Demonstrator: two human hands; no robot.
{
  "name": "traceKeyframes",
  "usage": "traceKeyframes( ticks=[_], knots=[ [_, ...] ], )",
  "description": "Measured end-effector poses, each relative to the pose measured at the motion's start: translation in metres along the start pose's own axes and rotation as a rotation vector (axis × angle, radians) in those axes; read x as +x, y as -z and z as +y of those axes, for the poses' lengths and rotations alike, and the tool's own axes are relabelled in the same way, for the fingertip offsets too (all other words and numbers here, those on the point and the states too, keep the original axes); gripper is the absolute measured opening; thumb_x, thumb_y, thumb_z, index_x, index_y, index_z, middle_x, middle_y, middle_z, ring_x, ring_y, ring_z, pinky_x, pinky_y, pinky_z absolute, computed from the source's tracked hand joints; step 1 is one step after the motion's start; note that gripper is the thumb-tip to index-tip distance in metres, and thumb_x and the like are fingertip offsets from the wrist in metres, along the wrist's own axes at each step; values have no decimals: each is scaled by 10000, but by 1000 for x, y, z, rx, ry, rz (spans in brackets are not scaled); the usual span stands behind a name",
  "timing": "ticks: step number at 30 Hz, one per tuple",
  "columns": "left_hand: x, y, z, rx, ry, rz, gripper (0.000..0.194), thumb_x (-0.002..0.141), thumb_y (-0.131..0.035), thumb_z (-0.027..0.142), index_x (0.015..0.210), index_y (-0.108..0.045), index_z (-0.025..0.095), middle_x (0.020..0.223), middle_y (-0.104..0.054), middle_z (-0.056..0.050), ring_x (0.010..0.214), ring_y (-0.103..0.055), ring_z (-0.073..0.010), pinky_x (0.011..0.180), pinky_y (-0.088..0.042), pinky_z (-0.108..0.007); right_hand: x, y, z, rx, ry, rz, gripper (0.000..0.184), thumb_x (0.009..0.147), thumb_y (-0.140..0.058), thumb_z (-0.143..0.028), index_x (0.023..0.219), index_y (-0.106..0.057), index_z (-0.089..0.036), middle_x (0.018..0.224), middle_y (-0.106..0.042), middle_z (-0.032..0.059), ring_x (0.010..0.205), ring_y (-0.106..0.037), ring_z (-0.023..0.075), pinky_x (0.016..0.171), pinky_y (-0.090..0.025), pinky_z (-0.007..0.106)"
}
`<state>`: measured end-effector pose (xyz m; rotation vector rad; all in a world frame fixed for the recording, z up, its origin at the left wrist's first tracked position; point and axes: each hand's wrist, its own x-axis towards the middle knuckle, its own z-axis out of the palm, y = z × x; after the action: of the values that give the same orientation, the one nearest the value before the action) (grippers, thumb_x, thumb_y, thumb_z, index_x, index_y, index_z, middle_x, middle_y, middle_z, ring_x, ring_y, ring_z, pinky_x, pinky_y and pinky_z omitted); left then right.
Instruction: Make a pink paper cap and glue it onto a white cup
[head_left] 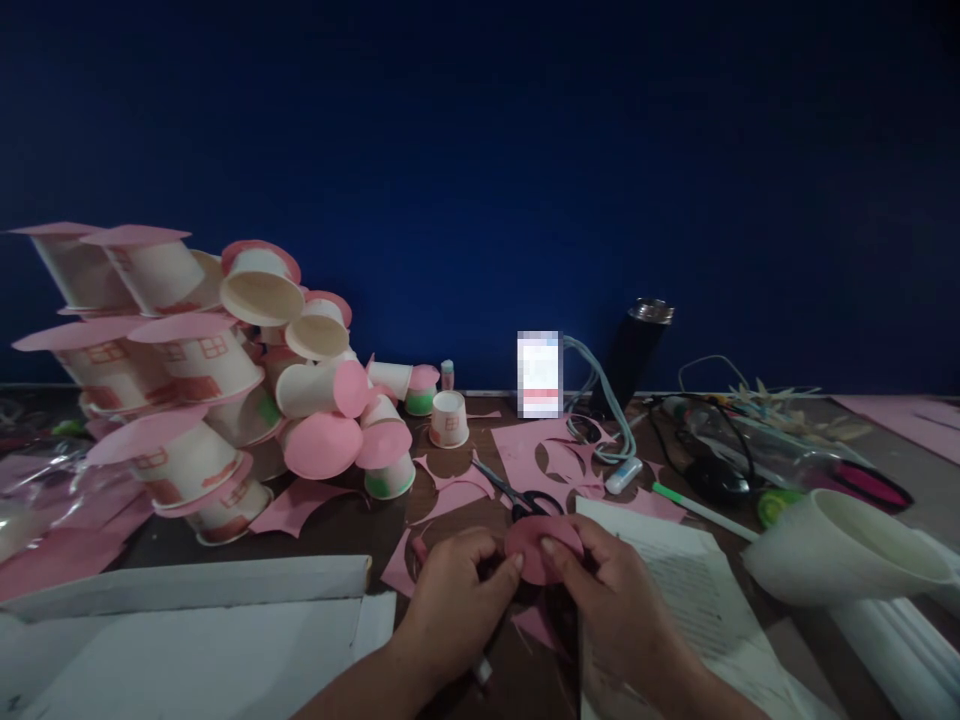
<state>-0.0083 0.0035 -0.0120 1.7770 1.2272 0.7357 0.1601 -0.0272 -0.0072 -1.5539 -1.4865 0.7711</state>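
A pink paper circle (541, 550) is held up between my two hands over the table. My left hand (463, 590) pinches its left edge between thumb and finger. On the other side, my right hand (611, 580) grips it with the thumb pressed on its face. Just behind the circle lie scissors (517, 490) with black handles, their blades pointing away to the left. Pink paper scraps (457, 488) with round cut-outs are scattered around. Under my left wrist the end of a thin object shows, too hidden to name.
At the left, paper cups (187, 460) with pink discs are piled high. One cup (449, 420) stands alone. A white box (187, 640) lies front left, printed paper (675, 580) right. Farther back are a phone (540, 374), a dark bottle (634, 350) and a large white cup (840, 550).
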Motion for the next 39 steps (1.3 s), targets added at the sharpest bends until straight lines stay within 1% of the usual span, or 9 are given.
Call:
traceKeyframes(
  ticks=[2, 12, 15, 19, 21, 24, 28, 35, 39],
  knots=[
    [0, 0, 0, 6, -4, 5, 265, 844, -534, 326, 644, -625, 179, 688, -613, -2, 690, -559, -159, 630, -380, -256, 1, -1, 1, -19, 9, 8, 179, 883, -531, -335, 880, -653, -204, 793, -704, 26, 737, -616, 211, 671, -449, 291],
    [0, 0, 1, -1, 14, -9, 255, 845, -526, 327, 681, -646, 174, 711, -621, -16, 703, -556, -169, 641, -382, -265, -2, -1, 0, -6, -17, 2, 171, 885, -531, -313, 900, -650, -191, 825, -705, 34, 773, -621, 217, 703, -450, 308],
    [0, 1, 2, -13, 19, -4, 277, 842, -528, 342, 634, -606, 176, 672, -595, -3, 679, -536, -159, 619, -370, -258, 0, 0, -1, 94, -55, -24, 229, 891, -537, -376, 907, -659, -183, 806, -688, 28, 764, -599, 205, 683, -444, 290],
    [2, 2, 2, -30, 31, 8, 313, 850, -512, 349, 595, -573, 178, 638, -572, 8, 657, -521, -147, 600, -361, -247, 4, 2, -2, 280, -140, -75, 347, 874, -547, -485, 1003, -662, -185, 742, -649, -7, 638, -538, 153, 567, -420, 247],
    [2, 1, 2, -37, 18, 13, 302, 847, -517, 343, 607, -590, 175, 641, -582, 7, 655, -524, -147, 599, -365, -245, 5, 2, -3, 295, -181, -90, 324, 844, -597, -469, 963, -681, -180, 727, -652, -9, 634, -542, 148, 562, -421, 239],
    [0, 2, 2, -87, 0, -11, 249, 839, -535, 322, 670, -644, 175, 694, -635, -2, 697, -563, -159, 632, -391, -244, 5, 0, -5, 283, -208, -74, 215, 779, -682, -374, 857, -709, -175, 713, -671, -7, 661, -564, 154, 590, -429, 236],
    [-2, 2, 4, -134, -6, -43, 278, 863, -517, 368, 755, -693, 181, 759, -682, -18, 744, -589, -180, 664, -409, -258, 6, -4, -3, 276, -214, -48, 173, 760, -677, -354, 763, -711, -184, 628, -627, -28, 599, -530, 138, 543, -402, 224],
    [0, 1, 1, -107, 23, -14, 258, 839, -554, 361, 759, -705, 167, 745, -681, -29, 728, -595, -187, 643, -409, -258, 5, -2, -3, 226, -205, -36, 182, 759, -670, -366, 756, -722, -191, 600, -626, -26, 583, -516, 143, 527, -389, 231],
    [-1, 0, 1, -136, -1, -18, 275, 860, -532, 369, 784, -712, 176, 774, -696, -27, 751, -613, -185, 656, -418, -247, 5, -3, -5, 221, -191, -34, 187, 769, -662, -367, 775, -732, -193, 654, -663, -11, 630, -546, 156, 565, -414, 241]
  ],
)
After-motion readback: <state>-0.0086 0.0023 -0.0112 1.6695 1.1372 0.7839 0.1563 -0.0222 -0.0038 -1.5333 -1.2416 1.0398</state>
